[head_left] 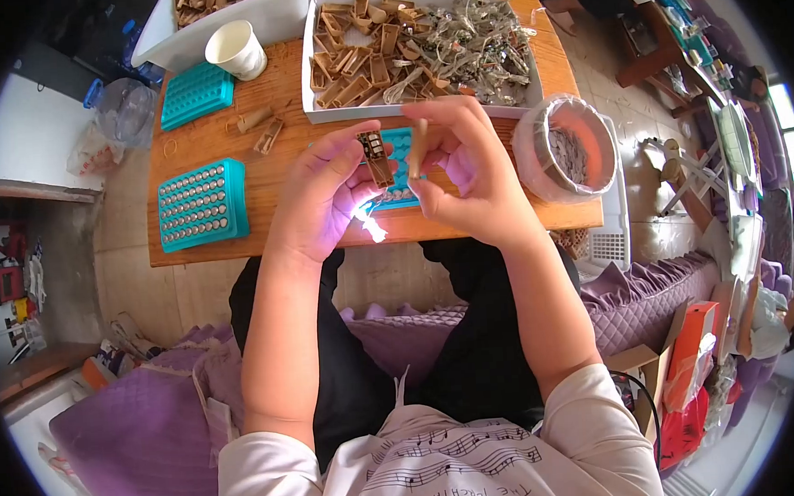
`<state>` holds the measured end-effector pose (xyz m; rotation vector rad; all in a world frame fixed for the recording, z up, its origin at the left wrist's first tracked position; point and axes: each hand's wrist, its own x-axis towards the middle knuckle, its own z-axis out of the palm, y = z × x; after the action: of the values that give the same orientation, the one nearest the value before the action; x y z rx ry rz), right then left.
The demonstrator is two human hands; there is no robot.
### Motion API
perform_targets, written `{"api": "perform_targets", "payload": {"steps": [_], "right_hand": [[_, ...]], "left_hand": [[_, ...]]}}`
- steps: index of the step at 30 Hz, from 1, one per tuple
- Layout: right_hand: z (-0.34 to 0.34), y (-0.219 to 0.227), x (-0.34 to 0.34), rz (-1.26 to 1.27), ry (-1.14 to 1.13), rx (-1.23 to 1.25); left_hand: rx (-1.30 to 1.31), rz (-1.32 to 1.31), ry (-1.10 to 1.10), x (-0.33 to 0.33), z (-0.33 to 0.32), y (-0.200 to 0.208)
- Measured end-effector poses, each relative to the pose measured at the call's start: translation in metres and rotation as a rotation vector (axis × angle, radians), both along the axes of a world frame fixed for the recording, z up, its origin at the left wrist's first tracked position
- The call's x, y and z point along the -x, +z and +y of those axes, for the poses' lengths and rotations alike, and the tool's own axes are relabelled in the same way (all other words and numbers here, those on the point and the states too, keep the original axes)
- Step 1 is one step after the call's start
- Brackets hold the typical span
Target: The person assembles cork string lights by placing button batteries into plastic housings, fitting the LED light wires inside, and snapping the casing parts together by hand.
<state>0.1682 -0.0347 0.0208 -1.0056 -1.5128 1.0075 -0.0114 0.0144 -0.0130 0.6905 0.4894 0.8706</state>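
- While the left hand (322, 193) pinches a small brown box-shaped holder (375, 157) between thumb and fingers, a tiny bright light (369, 224) glows just under that grip.
- The right hand (465, 168) pinches a thin pale lid piece (419, 146) just beside the holder, fingers curled.
- Behind both grips lies a bumpy teal plastic tray (400, 167) on the smooth wooden table (276, 169).
- Further behind sits a white tray (422, 45) full of brown holders and shiny wires.
- To the right of the grip stands a round tub (567, 145) lined with a clear bag, holding small flat discs.
- To the left lies another teal tray (203, 204) with rows of round silver batteries.
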Motion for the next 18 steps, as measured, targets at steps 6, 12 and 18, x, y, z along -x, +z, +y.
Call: {"api": "perform_targets", "payload": {"steps": [6, 12, 18], "right_hand": [[-0.003, 0.0, 0.01, 0.038, 0.045, 0.008], [-0.011, -0.031, 0.033, 0.104, -0.401, 0.009], [-0.02, -0.012, 0.011, 0.335, -0.486, -0.073]], "left_hand": [[0.054, 0.046, -0.001, 0.0, -0.002, 0.004], [0.433, -0.263, 0.233, -0.023, -0.03, -0.027], [0.254, -0.376, 0.233, -0.004, -0.007, -0.008]]}}
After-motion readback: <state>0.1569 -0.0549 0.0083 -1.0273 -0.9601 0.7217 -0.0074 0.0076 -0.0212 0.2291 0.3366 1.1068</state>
